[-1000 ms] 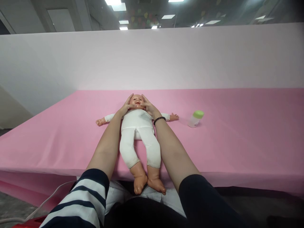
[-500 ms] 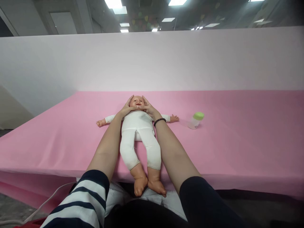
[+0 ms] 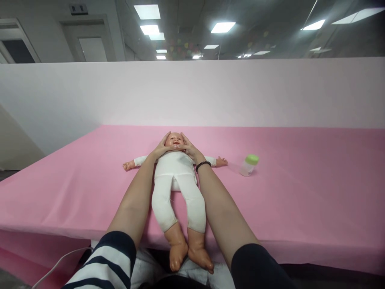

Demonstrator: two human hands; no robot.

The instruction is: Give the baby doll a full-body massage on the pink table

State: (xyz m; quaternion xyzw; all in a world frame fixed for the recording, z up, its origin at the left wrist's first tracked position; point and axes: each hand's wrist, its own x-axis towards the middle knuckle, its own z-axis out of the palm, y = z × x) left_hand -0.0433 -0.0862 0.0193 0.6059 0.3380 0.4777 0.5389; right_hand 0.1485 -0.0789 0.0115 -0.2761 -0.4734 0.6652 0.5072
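Baby doll (image 3: 174, 166) here, flat on its back in a white onesie (image 3: 162, 200) on the pink table (image 3: 303, 196), head away from me, arms (image 3: 141, 160) spread wide and feet (image 3: 179, 253) poking out past the near edge. Going left to right: down low there's a thin white cable (image 3: 58, 263) running below the table edge, then my navy-and-white striped sleeve (image 3: 104, 263) on my left forearm. My left grip (image 3: 161, 149) is cupped open-handed against the side of the doll's head and cheek, fingers spread, no pinching. The doll's smiling face (image 3: 175, 141) sits between my two hands, and my right grip (image 3: 189, 147) mirrors the left, fingers fanned up the other side of the head. Got a black beaded bracelet (image 3: 203, 165) on that wrist and a dark sleeve (image 3: 258, 269) further down the arm. Well off to the right, a small clear bottle with a green cap (image 3: 249, 165) stands upright on the table, not touching anything.
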